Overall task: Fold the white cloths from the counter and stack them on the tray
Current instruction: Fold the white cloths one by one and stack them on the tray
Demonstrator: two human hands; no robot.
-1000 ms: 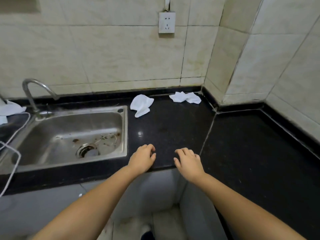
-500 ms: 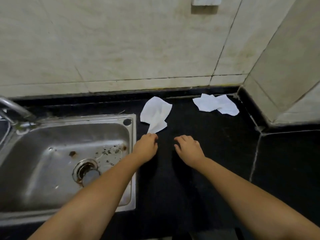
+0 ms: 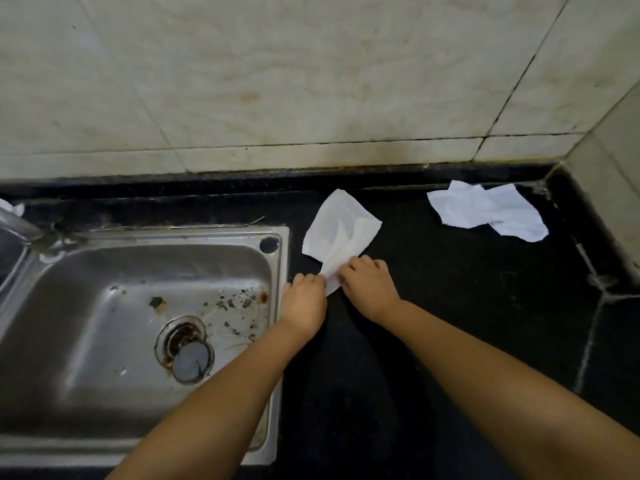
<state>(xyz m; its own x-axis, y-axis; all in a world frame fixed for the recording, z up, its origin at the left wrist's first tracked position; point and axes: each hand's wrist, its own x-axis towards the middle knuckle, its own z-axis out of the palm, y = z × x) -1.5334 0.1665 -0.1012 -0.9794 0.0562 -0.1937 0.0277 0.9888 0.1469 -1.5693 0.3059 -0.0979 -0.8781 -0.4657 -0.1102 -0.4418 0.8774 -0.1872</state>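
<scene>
A crumpled white cloth [image 3: 337,233] lies on the black counter [image 3: 433,306] just right of the sink. My left hand [image 3: 304,299] and my right hand [image 3: 369,284] both pinch its near corner, one on each side, fingers curled. A second white cloth [image 3: 485,211] lies rumpled farther right, near the wall corner, untouched. No tray is in view.
A steel sink [image 3: 138,323] with a dirty drain fills the left side, its rim beside my left hand. Part of a tap [image 3: 17,223] shows at the far left, with a scrap of white behind it. Tiled walls close the back and right.
Both hands reached forward from the counter's front edge to the nearer cloth and took hold of its near corner. The view moved closer and tilted down.
</scene>
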